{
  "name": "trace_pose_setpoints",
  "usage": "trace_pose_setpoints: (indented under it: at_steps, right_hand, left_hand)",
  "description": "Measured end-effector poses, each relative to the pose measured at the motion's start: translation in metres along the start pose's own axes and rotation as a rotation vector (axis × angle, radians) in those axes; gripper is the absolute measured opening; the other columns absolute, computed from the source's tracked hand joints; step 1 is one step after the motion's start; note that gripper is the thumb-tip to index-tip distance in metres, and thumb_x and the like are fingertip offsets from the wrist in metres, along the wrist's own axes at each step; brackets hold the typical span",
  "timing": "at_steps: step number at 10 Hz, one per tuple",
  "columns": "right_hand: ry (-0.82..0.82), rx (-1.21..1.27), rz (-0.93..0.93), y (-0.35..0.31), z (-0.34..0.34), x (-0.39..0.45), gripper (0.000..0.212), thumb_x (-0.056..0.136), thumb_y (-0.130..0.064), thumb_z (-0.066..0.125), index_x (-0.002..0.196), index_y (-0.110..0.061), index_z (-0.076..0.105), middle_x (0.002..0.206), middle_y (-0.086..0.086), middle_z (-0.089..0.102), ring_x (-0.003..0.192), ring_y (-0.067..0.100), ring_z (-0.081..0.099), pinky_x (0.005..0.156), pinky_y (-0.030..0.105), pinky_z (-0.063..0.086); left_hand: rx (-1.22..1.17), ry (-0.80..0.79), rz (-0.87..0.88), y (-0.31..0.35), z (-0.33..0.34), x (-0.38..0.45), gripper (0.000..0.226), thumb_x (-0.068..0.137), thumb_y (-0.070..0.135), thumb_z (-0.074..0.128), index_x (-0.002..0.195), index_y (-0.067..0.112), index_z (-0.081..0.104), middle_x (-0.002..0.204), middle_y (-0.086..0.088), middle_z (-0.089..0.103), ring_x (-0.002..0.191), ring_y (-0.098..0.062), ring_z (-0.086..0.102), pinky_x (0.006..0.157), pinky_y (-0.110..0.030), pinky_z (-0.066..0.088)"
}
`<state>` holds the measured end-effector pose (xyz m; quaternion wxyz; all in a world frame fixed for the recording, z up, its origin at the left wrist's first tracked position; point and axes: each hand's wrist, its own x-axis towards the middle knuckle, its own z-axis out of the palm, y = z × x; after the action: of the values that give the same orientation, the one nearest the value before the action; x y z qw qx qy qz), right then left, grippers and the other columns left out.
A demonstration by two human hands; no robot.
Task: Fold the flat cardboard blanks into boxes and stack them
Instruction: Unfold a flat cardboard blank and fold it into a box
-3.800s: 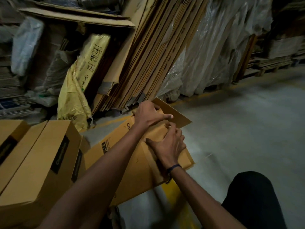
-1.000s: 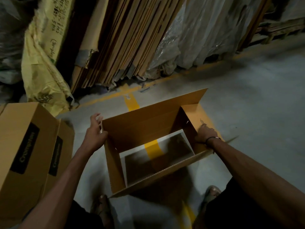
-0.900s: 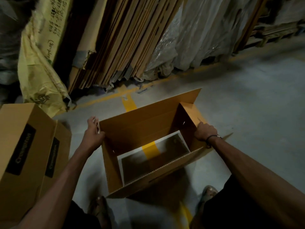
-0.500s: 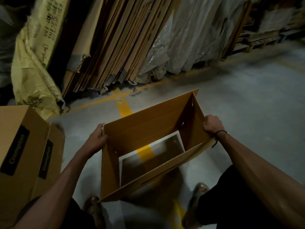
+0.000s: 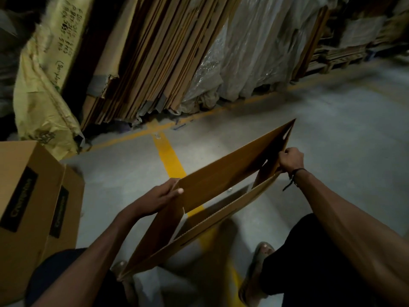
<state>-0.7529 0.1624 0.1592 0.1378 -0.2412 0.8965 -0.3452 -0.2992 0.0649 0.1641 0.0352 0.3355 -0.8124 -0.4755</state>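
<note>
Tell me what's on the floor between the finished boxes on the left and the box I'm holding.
Head view: only bare grey floor lies between the finished boxes and the held box.

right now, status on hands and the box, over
Left hand grips the box at its left corner, right hand grips the right corner. Box held up off the floor, both ends open. Finished boxes stand at left, apart.

Warehouse: leaning cardboard sheets (image 5: 155,52), floor line (image 5: 170,160)

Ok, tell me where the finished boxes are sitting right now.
In the head view, the finished boxes stand at the far left, beside the left hand and in front of the yellow sack.
</note>
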Motion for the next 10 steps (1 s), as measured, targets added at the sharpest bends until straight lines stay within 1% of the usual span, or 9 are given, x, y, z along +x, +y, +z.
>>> trace_pose_setpoints:
  at_steps: [1, 2, 3, 5, 6, 7, 8, 9, 10]
  right_hand:
    - [0.037, 0.067, 0.05, 0.0, 0.001, 0.0, 0.023, 0.092, -0.016, 0.051, 0.076, -0.003, 0.061, 0.081, 0.019, 0.067, 0.075, 0.037, 0.071, 0.073, 0.048, 0.062]
    - [0.066, 0.125, 0.103, 0.002, 0.004, 0.002, 0.029, 0.098, -0.024, 0.054, 0.078, -0.005, 0.064, 0.085, 0.021, 0.069, 0.078, 0.037, 0.071, 0.076, 0.047, 0.061]
    - [0.058, 0.149, 0.171, 0.008, 0.006, 0.006, 0.031, 0.099, -0.027, 0.054, 0.083, -0.003, 0.068, 0.095, 0.022, 0.07, 0.083, 0.038, 0.07, 0.085, 0.05, 0.06]
    - [-0.034, 0.229, 0.332, 0.017, 0.01, 0.013, 0.034, 0.097, -0.033, 0.051, 0.106, -0.006, 0.068, 0.107, 0.016, 0.07, 0.083, 0.035, 0.072, 0.08, 0.048, 0.062]
    - [-0.136, 0.3, 0.432, 0.029, 0.018, 0.032, 0.071, 0.09, -0.057, 0.044, 0.135, -0.003, 0.055, 0.136, 0.016, 0.059, 0.111, 0.042, 0.064, 0.097, 0.053, 0.055]
    - [-0.274, 0.411, 0.53, 0.094, 0.059, 0.103, 0.138, 0.05, -0.1, 0.05, 0.157, -0.015, 0.028, 0.157, 0.012, 0.036, 0.133, 0.049, 0.046, 0.103, 0.067, 0.043]
    - [-0.415, 0.376, 0.503, 0.1, 0.059, 0.092, 0.124, 0.058, -0.071, 0.082, 0.155, -0.013, 0.031, 0.151, 0.015, 0.043, 0.125, 0.049, 0.053, 0.091, 0.066, 0.052]
    - [-0.437, 0.195, 0.347, 0.033, 0.022, 0.016, 0.043, 0.094, -0.015, 0.057, 0.133, 0.001, 0.052, 0.139, 0.023, 0.054, 0.125, 0.04, 0.057, 0.101, 0.053, 0.052]
    - [-0.401, 0.269, 0.358, 0.022, 0.012, 0.001, 0.037, 0.091, 0.001, 0.051, 0.128, 0.003, 0.046, 0.127, 0.021, 0.053, 0.119, 0.038, 0.06, 0.076, 0.043, 0.062]
  left_hand:
    - [-0.024, -0.089, -0.051, 0.012, 0.018, 0.001, 0.086, 0.073, 0.078, 0.07, 0.145, 0.048, 0.034, 0.14, 0.011, 0.056, 0.122, -0.011, 0.06, 0.102, -0.042, 0.053]
    - [0.124, -0.134, -0.05, 0.014, 0.045, 0.005, 0.131, 0.051, 0.073, 0.088, 0.153, 0.046, 0.01, 0.154, 0.004, 0.043, 0.134, -0.021, 0.051, 0.107, -0.045, 0.05]
    - [0.154, -0.119, -0.023, 0.011, 0.067, 0.011, 0.136, 0.049, 0.07, 0.09, 0.153, 0.045, 0.006, 0.157, 0.0, 0.041, 0.139, -0.025, 0.046, 0.108, -0.047, 0.048]
    - [0.081, -0.174, 0.027, 0.013, 0.081, 0.021, 0.108, 0.068, 0.043, 0.082, 0.153, 0.04, 0.016, 0.136, -0.004, 0.058, 0.113, -0.02, 0.063, 0.091, -0.037, 0.058]
    - [0.095, -0.185, 0.056, 0.019, 0.092, 0.025, 0.096, 0.079, 0.035, 0.076, 0.155, 0.03, 0.018, 0.11, 0.005, 0.06, 0.086, -0.005, 0.062, 0.074, -0.014, 0.05]
    - [0.174, -0.158, 0.106, 0.024, 0.105, 0.028, 0.084, 0.084, 0.037, 0.064, 0.154, 0.024, 0.02, 0.086, 0.002, 0.058, 0.071, -0.007, 0.056, 0.06, -0.023, 0.043]
    - [0.229, -0.174, 0.142, 0.02, 0.113, 0.03, 0.076, 0.088, 0.034, 0.06, 0.153, 0.027, 0.021, 0.098, -0.002, 0.061, 0.085, -0.017, 0.059, 0.069, -0.033, 0.046]
    - [0.28, -0.16, 0.217, 0.016, 0.122, 0.028, 0.064, 0.095, 0.029, 0.052, 0.152, 0.029, 0.023, 0.124, -0.007, 0.061, 0.106, -0.023, 0.06, 0.087, -0.039, 0.049]
    - [0.331, -0.124, 0.271, 0.01, 0.123, 0.029, 0.059, 0.097, 0.026, 0.042, 0.154, 0.025, 0.027, 0.124, -0.015, 0.062, 0.104, -0.029, 0.06, 0.086, -0.043, 0.049]
